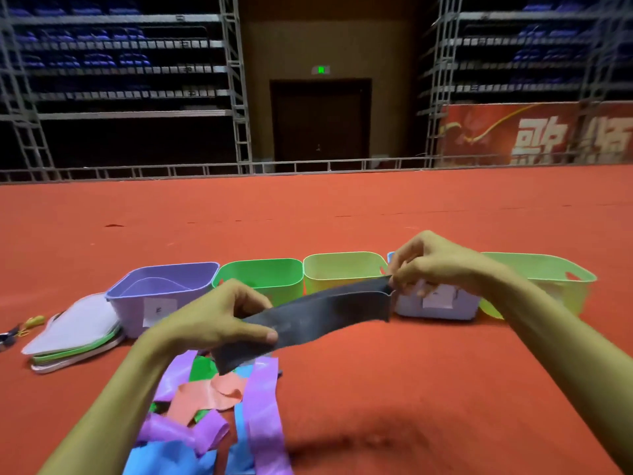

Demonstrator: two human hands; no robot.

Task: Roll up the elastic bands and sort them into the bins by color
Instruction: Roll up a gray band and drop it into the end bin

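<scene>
Head view: left hand [212, 317] is gripping one end of a black band [329, 311], right hand [442, 265] is pinching the other. Coloured bands [212, 399] are lying beneath.

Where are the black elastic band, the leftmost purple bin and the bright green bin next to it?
black elastic band [325, 310]: head view, middle of its stretched span.
leftmost purple bin [129, 313]: head view, front wall.
bright green bin [263, 272]: head view, inner back wall.
</scene>
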